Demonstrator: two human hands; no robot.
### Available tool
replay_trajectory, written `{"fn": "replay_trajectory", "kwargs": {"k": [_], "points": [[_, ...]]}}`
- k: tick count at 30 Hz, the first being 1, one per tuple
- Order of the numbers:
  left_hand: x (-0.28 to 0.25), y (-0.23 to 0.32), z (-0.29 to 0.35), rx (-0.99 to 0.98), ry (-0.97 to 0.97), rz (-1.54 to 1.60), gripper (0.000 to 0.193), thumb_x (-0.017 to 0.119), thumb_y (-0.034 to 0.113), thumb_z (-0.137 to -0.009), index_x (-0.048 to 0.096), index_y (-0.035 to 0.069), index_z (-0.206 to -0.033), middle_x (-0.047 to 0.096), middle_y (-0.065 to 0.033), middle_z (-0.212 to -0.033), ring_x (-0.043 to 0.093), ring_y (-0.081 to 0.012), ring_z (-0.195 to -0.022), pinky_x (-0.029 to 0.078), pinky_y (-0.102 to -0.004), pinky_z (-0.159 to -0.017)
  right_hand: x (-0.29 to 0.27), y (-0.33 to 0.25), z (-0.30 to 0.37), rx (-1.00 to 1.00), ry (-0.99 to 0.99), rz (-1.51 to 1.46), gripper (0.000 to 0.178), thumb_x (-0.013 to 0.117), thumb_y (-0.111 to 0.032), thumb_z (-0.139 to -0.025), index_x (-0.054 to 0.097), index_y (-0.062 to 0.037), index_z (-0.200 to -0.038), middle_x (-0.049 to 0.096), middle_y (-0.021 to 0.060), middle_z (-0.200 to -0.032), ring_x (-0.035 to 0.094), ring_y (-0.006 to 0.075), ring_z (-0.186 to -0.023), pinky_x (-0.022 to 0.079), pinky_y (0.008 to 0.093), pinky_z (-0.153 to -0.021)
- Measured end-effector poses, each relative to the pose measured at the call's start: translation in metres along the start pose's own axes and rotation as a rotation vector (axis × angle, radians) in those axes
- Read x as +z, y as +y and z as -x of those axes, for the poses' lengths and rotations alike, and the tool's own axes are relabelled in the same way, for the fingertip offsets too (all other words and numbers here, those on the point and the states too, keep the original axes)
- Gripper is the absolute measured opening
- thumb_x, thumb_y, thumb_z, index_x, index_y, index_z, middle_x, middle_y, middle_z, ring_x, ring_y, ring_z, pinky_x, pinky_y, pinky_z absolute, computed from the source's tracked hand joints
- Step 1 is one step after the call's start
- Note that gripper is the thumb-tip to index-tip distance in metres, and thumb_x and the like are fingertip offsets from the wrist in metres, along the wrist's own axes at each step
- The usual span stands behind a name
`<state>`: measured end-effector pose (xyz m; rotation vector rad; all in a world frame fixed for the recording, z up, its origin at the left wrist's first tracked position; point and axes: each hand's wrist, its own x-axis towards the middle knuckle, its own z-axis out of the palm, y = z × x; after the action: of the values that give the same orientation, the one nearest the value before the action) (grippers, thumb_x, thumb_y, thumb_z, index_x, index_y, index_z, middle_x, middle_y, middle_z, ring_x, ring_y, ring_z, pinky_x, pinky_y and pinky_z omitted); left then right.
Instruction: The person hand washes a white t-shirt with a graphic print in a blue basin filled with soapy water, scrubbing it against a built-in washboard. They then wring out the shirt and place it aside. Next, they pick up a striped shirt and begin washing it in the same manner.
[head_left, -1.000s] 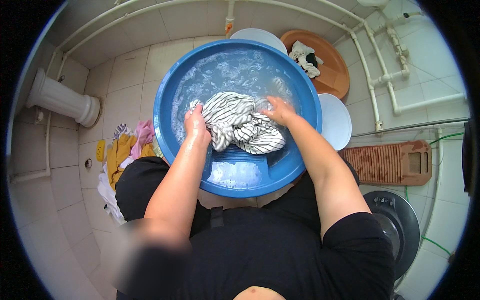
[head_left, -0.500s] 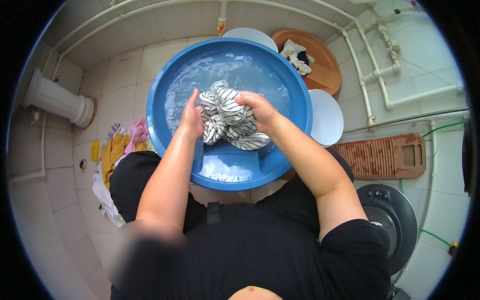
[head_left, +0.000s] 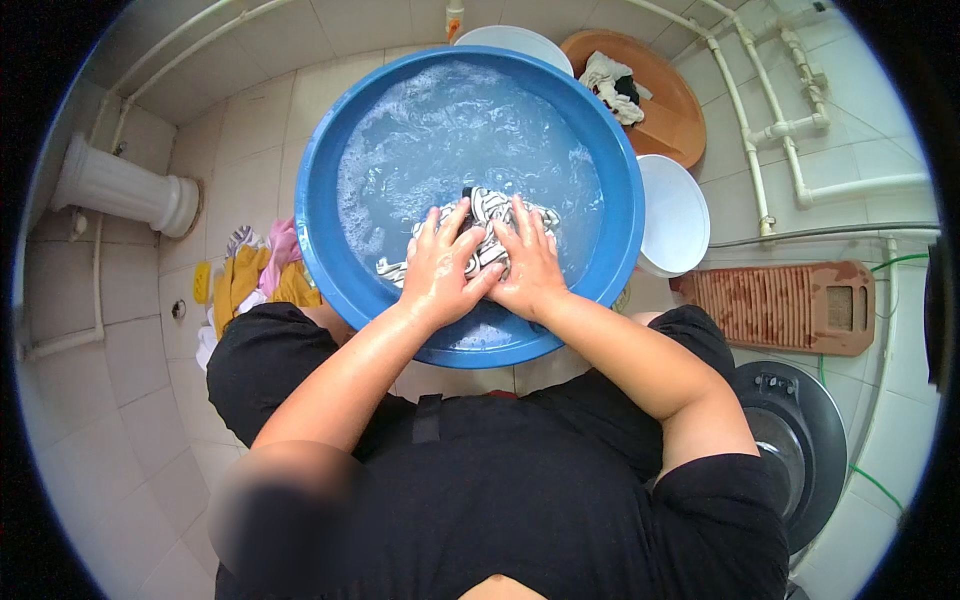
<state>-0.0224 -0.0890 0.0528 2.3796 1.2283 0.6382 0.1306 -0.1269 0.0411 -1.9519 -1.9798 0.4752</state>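
Note:
A black-and-white striped garment (head_left: 490, 206) lies bunched in the near half of a large round blue basin (head_left: 316, 205), partly under cloudy, sudsy water (head_left: 455, 125). Both my palms are on it, fingers spread and pointing away from me. My left hand (head_left: 442, 268) covers the garment's left and middle part. Close beside it, thumbs nearly meeting, my right hand (head_left: 526, 264) rests on the right part. Neither hand grips the cloth. Much of the garment is hidden beneath my hands, and the ridged slope at the basin's near side is mostly covered.
Yellow (head_left: 240, 282) and pink clothes (head_left: 282, 248) lie left on the tiles. A brown tub (head_left: 680, 125) with white and black cloth and a white bowl (head_left: 675, 215) stand right, with another white basin (head_left: 518, 43) behind. A brown washboard (head_left: 775, 308) lies right, above a dark round appliance (head_left: 815, 430).
The garment was lifted and bunched between my hands; now it is down in the water with both palms spread on it. My right hand has let go. The view has shifted slightly.

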Motion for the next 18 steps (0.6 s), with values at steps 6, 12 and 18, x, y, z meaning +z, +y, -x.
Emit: {"fn": "replay_trajectory", "kwargs": {"k": [6, 12, 18], "points": [[0.029, -0.025, -0.037, 0.076, 0.070, 0.078, 0.022, 0.055, 0.026, -0.075, 0.058, 0.007, -0.085, 0.058, -0.0135, -0.093, 0.054, -0.0327, -0.086, 0.043, -0.0412, -0.074, 0.015, 0.021, -0.031, -0.105, 0.134, -0.056, 0.044, 0.058, -0.038, -0.065, 0.057, -0.0088, -0.097, 0.050, 0.0158, -0.107, 0.046, 0.0336, -0.102, 0.038, 0.0442, -0.086], [0.043, -0.051, -0.077, -0.190, -0.074, 0.152, 0.029, 0.044, 0.030, -0.083, 0.057, 0.005, -0.080, 0.059, -0.0150, -0.081, 0.054, -0.0365, -0.080, 0.042, -0.0428, -0.069, 0.014, 0.027, -0.075, 0.034, 0.077, -0.162, 0.033, 0.054, -0.040, -0.069, 0.058, -0.0093, -0.080, 0.058, 0.0139, -0.082, 0.055, 0.0349, -0.079, 0.044, 0.0435, -0.071], [0.061, -0.071, -0.105, -0.458, 0.012, 0.261, 0.038, 0.046, 0.040, -0.082, 0.059, 0.005, -0.092, 0.059, -0.0228, -0.087, 0.055, -0.0394, -0.087, 0.043, -0.0413, -0.074, 0.059, 0.091, -0.139, 0.260, -0.073, -0.578, 0.047, 0.044, -0.048, -0.080, 0.059, -0.0032, -0.088, 0.060, 0.0212, -0.089, 0.057, 0.0375, -0.085, 0.044, 0.0410, -0.072]]}}
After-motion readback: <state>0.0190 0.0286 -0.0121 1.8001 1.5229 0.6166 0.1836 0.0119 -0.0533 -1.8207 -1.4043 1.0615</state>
